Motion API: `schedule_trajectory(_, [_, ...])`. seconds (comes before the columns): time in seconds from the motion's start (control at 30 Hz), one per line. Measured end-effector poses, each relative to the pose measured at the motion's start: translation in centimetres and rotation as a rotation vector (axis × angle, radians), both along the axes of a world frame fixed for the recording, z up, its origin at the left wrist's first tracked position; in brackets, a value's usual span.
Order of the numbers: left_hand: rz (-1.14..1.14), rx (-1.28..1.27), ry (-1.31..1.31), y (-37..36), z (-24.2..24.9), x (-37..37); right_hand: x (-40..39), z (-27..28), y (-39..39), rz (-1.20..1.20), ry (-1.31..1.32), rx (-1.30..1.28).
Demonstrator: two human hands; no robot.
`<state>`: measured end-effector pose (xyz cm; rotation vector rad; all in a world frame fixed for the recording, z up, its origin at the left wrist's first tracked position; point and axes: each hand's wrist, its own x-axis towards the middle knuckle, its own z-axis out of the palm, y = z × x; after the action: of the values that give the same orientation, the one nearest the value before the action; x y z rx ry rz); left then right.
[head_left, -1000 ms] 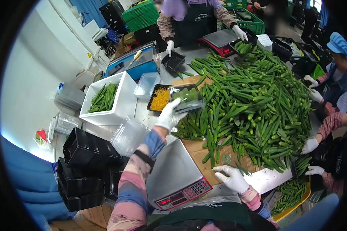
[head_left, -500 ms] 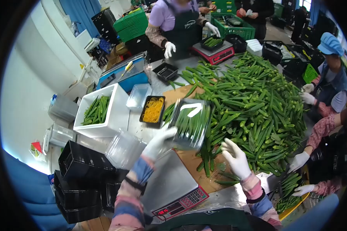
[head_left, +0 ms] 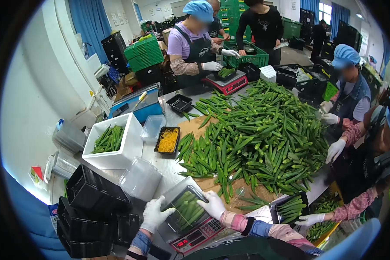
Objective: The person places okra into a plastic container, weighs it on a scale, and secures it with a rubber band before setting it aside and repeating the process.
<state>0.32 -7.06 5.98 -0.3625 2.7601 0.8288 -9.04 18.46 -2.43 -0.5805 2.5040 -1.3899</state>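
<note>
A black tray of okra [head_left: 187,211] with a shiny clear lid is in front of me, over the plate of a digital scale [head_left: 194,239]. My left hand [head_left: 157,215], in a white glove, grips its left edge with the thumb toward the lid. On the opposite edge my right hand [head_left: 213,204], gloved too, has its fingers on the rim. The scale's red display and keypad show below the tray. Close beyond my hands spreads a large pile of okra [head_left: 264,138].
Stacked black trays [head_left: 93,190] and clear lids [head_left: 141,178] stand to my left. Farther off are a tray of yellow rubber bands [head_left: 167,141] and a white foam box [head_left: 117,151] with okra. At right a co-worker's gloved hand [head_left: 311,219] is at another okra tray [head_left: 292,209].
The lidded okra tray has come from over the pile down toward me, over the scale. My right hand, free before, has joined it. The co-worker at right now has a filled tray.
</note>
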Motion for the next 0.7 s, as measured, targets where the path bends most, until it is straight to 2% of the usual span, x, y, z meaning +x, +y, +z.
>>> schedule_trajectory(0.07, [0.009,-0.268,0.176,4.3,3.1,0.3,0.0,0.7,0.1,0.001,0.009,0.061])
schedule_trajectory(0.13, [-0.154,-0.249,0.282,6.8,1.7,0.4,-0.5,-0.7,0.3,0.015,-0.080,-0.022])
schedule_trajectory(0.2, [-0.165,-0.462,0.139,10.4,1.4,0.4,-0.8,-2.6,0.3,-0.009,-0.259,-0.213])
schedule_trajectory(0.23, [-0.152,-0.462,0.130,10.5,0.8,0.3,-0.5,-0.2,0.9,-0.005,-0.448,-0.337])
schedule_trajectory(0.27, [-0.140,-0.462,0.118,10.6,0.3,0.2,-0.2,-0.7,1.3,-0.028,-0.492,-0.449])
schedule_trajectory(0.37, [-0.108,-0.424,0.135,10.7,0.4,0.3,-0.4,0.1,3.7,-0.006,-0.728,-0.426])
schedule_trajectory(0.43, [-0.107,-0.418,0.163,10.7,0.3,0.2,-0.3,-1.9,4.3,-0.042,-0.839,-0.607])
schedule_trajectory(0.47, [-0.110,-0.417,0.158,10.6,0.3,0.1,0.1,-0.3,4.7,-0.055,-1.010,-0.722])
schedule_trajectory(0.5, [-0.106,-0.425,0.153,10.4,-0.3,0.2,0.0,-1.7,4.8,0.011,-1.073,-0.855])
schedule_trajectory(0.53, [-0.101,-0.437,0.164,10.2,-1.0,0.2,0.2,-1.4,4.5,-0.083,-1.130,-0.792])
schedule_trajectory(0.7, [-0.096,-0.437,0.151,10.0,-1.7,0.1,0.3,-3.9,4.5,0.018,-1.106,-0.933])
